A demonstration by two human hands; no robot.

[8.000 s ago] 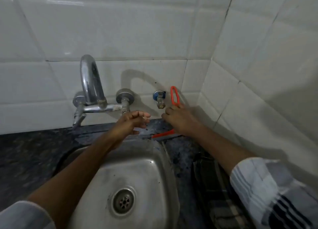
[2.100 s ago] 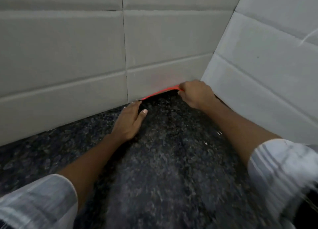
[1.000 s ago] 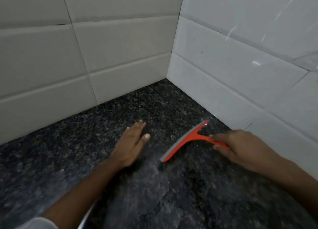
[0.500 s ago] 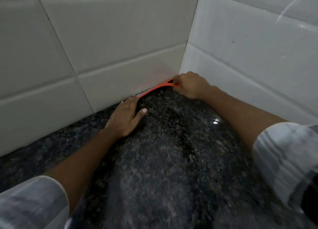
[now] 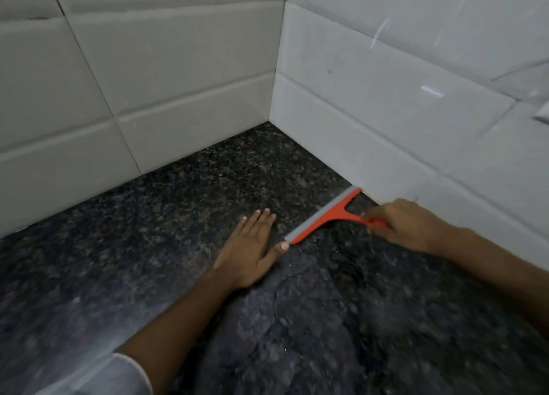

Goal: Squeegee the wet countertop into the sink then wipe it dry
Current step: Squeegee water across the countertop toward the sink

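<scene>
- The right hand [image 5: 405, 227] grips the handle of the orange plastic squeegee with a grey rubber blade [image 5: 322, 218], fingers curled around it.
- The blade lies diagonally on the dark speckled granite countertop [image 5: 178, 204], its far end close to the white tiled wall [image 5: 386, 97] on the right.
- The left hand [image 5: 251, 247] lies flat on the countertop, palm down, fingers released and extended, holding nothing; its thumb tip sits just beside the blade's near end.
- A pale sleeve [image 5: 118, 377] shows at the lower left.

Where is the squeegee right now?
In the head view, the squeegee lies blade-down on the countertop, right of centre near the right wall, its handle in the right hand, its near end by the left hand's thumb.
</scene>
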